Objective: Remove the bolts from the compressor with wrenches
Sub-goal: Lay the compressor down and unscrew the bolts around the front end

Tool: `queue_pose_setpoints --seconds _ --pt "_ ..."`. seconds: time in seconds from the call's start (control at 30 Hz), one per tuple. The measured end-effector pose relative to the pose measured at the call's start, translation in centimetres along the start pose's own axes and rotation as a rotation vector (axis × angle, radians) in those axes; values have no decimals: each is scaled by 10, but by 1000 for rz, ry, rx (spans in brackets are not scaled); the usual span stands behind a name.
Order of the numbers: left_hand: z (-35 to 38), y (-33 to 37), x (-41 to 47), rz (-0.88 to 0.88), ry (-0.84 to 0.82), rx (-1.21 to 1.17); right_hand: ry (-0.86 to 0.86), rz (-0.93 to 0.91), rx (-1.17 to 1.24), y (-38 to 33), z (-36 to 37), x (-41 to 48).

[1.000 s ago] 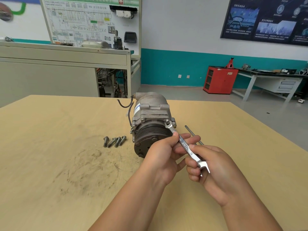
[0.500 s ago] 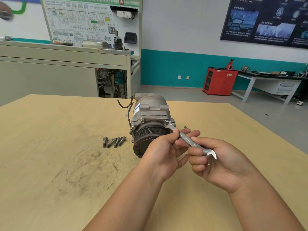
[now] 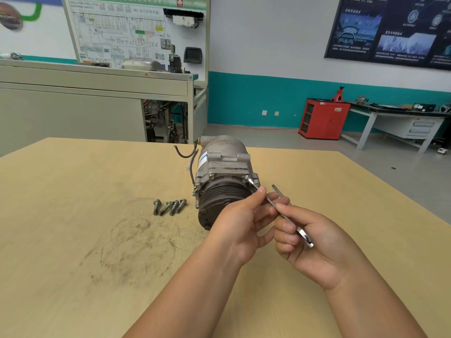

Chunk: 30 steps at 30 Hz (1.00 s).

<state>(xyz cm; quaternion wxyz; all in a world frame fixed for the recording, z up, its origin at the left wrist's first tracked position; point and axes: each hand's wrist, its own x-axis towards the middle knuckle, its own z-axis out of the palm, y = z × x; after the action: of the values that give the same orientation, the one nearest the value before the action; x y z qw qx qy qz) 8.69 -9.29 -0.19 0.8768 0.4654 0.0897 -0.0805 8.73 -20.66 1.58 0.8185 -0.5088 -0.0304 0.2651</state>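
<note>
The right hand (image 3: 314,242) grips the near end of the wrench (image 3: 277,208), fingers curled round it. Just ahead, the left hand (image 3: 239,228) pinches the shaft. The far end sits on a bolt (image 3: 247,178) of the compressor (image 3: 224,167), which lies on the counter (image 3: 73,215) directly beyond the left hand. Four loose bolts (image 3: 169,207) lie to that hand's left.

Wrench (image 3: 253,184) shaft hidden under fingers (image 3: 286,208), second wrench (image 3: 278,191) mostly behind right hand (image 3: 317,242), forearms (image 3: 195,301) cut by bottom edge
</note>
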Motion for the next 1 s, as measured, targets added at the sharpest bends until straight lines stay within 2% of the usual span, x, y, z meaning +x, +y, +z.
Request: queue_pose_setpoints --seconds 0.53,0.77,1.0 --pt "-5 -1 -7 48 119 -106 101 -303 -501 38 14 9" --pt "-12 -2 -8 -17 109 -46 -88 -107 -196 42 3 8" --pt "-10 -9 -3 26 126 23 4 -43 -125 39 -5 9"
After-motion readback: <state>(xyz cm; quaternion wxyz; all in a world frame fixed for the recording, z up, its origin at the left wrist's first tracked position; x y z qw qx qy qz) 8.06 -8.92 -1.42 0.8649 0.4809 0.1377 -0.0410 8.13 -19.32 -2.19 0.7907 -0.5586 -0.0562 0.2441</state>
